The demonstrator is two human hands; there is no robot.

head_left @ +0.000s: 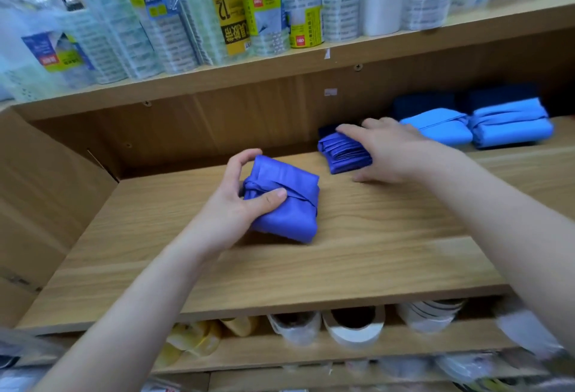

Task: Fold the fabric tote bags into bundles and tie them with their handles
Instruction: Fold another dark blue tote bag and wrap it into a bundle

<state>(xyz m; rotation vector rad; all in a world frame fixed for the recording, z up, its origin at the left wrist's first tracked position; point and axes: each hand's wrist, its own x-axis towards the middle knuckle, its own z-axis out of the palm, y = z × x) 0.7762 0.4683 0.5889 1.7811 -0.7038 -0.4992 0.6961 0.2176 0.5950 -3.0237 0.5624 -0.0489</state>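
On the wooden shelf [373, 251] the left hand [233, 201] grips a tied violet-blue bundle [289, 205] near centre, thumb pressed on its knotted handle and fingers curled round the far edge. At 1 o'clock from it a folded violet-blue bag [342, 156] lies under the right hand [395, 149], whose fingers rest fairly straight on top with the thumb spread. Two light blue bundles [510, 130] sit at 2 o'clock.

On the wooden shelf [373, 236] the left hand [239, 198] grips a tied violet-blue bundle [289, 205], thumb across its wrapped handle. At one o'clock from it, the right hand [392, 149] lies with fingers spread over a folded violet-blue bag [343, 155]. Light-blue bundles [510, 127] sit at two o'clock.
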